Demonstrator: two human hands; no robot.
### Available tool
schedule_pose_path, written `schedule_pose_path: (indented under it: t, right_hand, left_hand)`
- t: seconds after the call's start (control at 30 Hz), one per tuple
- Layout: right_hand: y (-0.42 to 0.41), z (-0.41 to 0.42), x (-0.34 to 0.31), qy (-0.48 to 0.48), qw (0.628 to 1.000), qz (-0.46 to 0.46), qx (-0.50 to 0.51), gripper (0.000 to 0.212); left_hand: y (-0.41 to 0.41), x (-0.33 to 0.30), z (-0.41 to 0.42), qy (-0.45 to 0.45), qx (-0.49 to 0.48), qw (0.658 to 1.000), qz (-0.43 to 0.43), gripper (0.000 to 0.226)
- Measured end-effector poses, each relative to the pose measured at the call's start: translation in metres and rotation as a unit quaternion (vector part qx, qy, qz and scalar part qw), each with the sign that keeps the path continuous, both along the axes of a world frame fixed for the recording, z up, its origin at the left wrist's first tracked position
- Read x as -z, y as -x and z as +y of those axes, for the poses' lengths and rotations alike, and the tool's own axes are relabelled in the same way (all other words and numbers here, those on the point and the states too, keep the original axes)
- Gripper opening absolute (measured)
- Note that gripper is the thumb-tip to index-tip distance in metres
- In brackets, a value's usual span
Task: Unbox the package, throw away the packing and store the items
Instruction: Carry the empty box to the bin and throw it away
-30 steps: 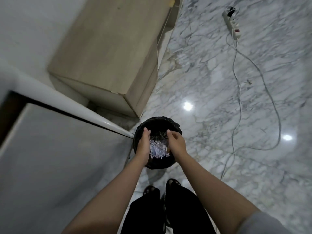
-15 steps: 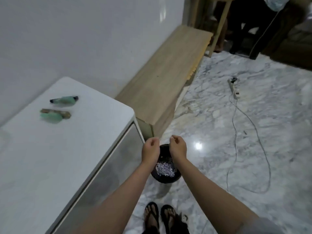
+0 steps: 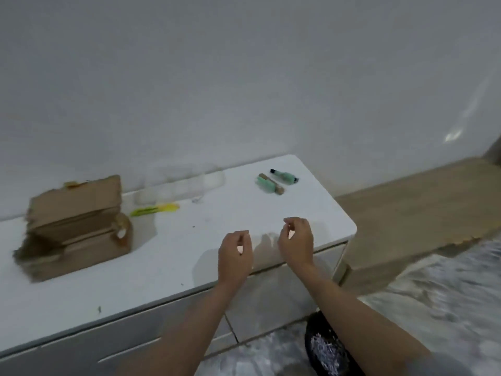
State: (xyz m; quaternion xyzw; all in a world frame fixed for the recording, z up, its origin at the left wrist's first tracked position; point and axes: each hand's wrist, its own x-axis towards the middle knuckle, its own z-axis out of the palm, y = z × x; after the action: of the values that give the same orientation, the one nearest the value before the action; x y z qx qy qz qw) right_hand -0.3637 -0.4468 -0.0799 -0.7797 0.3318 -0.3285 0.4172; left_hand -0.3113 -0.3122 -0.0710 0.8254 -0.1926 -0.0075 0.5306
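An opened brown cardboard box [image 3: 73,229] with raised flaps sits at the left of the white cabinet top [image 3: 176,256]. Two small green bottles [image 3: 276,180] lie near the cabinet's far right corner. A clear air-cushion strip [image 3: 179,185] runs along the wall, with a yellow-green cutter [image 3: 154,209] in front of it. My left hand [image 3: 234,256] and my right hand [image 3: 296,241] hover over the cabinet's front right part, fingers loosely curled, holding nothing. A black bin [image 3: 325,348] with shredded paper stands on the floor under my right forearm.
A low wooden bench [image 3: 412,210] stands to the right of the cabinet against the white wall. Marble floor [image 3: 447,299] spreads at the lower right. Drawer fronts [image 3: 273,297] face me below the cabinet top.
My hands rose from the bin, where they dropped shredded paper, to above the cabinet top. My view swung up and left, bringing the box and bottles into sight.
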Motion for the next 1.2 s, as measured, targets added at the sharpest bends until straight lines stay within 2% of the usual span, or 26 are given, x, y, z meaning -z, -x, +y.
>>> schedule_pose_path:
  t: [0.1, 0.23, 0.3, 0.4, 0.57, 0.63, 0.83, 0.93, 1.07, 1.2]
  right_hand:
    - [-0.033, 0.028, 0.012, 0.025, 0.995, 0.045, -0.087, 0.021]
    - [-0.073, 0.059, 0.024, 0.059, 0.968, 0.117, -0.215, 0.040]
    - [-0.095, 0.070, 0.028, 0.099, 0.952, 0.133, -0.256, 0.049]
    - [-0.130, 0.082, 0.028, 0.152, 0.929, 0.155, -0.300, 0.063]
    - [-0.186, 0.087, 0.022, 0.212, 0.902, 0.192, -0.324, 0.088]
    - [-0.205, 0.087, 0.021, 0.228, 0.890, 0.199, -0.341, 0.092]
    - [-0.235, 0.086, 0.022, 0.241, 0.872, 0.216, -0.366, 0.094]
    - [-0.232, 0.086, 0.026, 0.223, 0.873, 0.209, -0.379, 0.083]
    - [-0.201, 0.092, 0.032, 0.175, 0.886, 0.149, -0.403, 0.072]
    - [-0.161, 0.099, 0.036, 0.157, 0.878, 0.080, -0.445, 0.055]
  left_hand:
    - [-0.033, 0.012, 0.067, -0.045, -0.077, 0.996, -0.013, 0.019]
    - [-0.071, 0.028, 0.152, -0.169, -0.136, 0.975, -0.051, 0.052]
    - [-0.085, 0.037, 0.183, -0.238, -0.111, 0.961, -0.083, 0.058]
    - [-0.097, 0.045, 0.202, -0.328, -0.059, 0.937, -0.106, 0.057]
    - [-0.102, 0.046, 0.201, -0.351, -0.042, 0.933, -0.072, 0.060]
    - [-0.103, 0.047, 0.203, -0.345, -0.042, 0.935, -0.071, 0.056]
    - [-0.103, 0.048, 0.202, -0.341, -0.050, 0.936, -0.075, 0.051]
    - [-0.104, 0.048, 0.203, -0.343, -0.051, 0.936, -0.067, 0.052]
    - [-0.103, 0.047, 0.203, -0.342, -0.050, 0.936, -0.069, 0.053]
    - [-0.103, 0.048, 0.202, -0.342, -0.051, 0.935, -0.073, 0.053]
